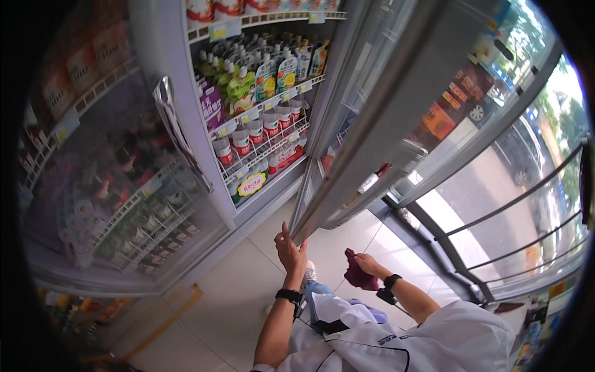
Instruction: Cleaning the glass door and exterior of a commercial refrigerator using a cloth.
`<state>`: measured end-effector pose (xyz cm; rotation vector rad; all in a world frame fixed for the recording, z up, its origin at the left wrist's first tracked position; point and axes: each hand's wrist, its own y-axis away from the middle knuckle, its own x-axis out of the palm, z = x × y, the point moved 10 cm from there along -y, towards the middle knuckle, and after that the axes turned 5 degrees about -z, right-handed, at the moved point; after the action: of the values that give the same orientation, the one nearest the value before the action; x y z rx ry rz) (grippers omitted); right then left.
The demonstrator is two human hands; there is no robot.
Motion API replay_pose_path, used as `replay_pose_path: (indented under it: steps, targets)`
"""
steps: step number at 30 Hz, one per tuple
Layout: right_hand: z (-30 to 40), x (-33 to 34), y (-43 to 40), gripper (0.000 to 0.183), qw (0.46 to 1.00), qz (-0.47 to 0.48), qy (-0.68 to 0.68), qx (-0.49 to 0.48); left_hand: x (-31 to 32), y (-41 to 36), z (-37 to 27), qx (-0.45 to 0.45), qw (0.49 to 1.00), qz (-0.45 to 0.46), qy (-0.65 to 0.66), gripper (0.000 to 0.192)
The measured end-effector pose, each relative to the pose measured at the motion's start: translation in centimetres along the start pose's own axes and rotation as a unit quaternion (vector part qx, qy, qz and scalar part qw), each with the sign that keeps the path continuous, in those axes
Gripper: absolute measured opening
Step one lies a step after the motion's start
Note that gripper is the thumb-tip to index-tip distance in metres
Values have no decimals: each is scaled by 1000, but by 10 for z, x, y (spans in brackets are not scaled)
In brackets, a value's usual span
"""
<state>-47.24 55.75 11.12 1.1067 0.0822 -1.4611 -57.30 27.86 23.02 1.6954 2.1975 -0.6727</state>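
My left hand (pixel 291 251) grips the lower edge of a glass cooler door (pixel 344 172), which stands swung out from the display cooler. To its right, my right hand (pixel 368 266) holds a bunched maroon cloth (pixel 360 274) over the tiled floor, apart from the door. Behind the door, the cooler's wire shelves carry drink pouches with spouts (pixel 241 90), red-and-white cups (pixel 241 141) and bottles. A round-edged yellow price sign (pixel 252 184) hangs at the bottom shelf.
A second cooler door with a chrome handle (pixel 179 132) is closed at the left, with stocked shelves behind its glass. On the right is a glass shop front with metal bars (pixel 499 207). An orange-yellow strip (pixel 165 325) lies on the floor tiles (pixel 223 297) at lower left.
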Motion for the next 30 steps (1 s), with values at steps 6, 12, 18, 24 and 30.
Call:
replay_pose_path:
  steps: [6,12,18,24,30]
  targets:
    - [-71,-114,114,37,980,-170,-89,57,-83,-2,-84,123,989,-20,78,88]
    - [-198,-101,182,38,928,-300,-173,139,-131,43,-1,-92,967,225,77,16]
    - [-336,-8,200,35,934,-182,-134,278,-212,53,-42,-12,996,48,-71,30]
    - [-410,-70,125,34,954,-97,-91,267,-174,41,-149,-12,987,-147,-55,60]
    - [-392,-243,30,39,953,-174,-222,112,-142,-29,-238,79,957,-255,-114,78]
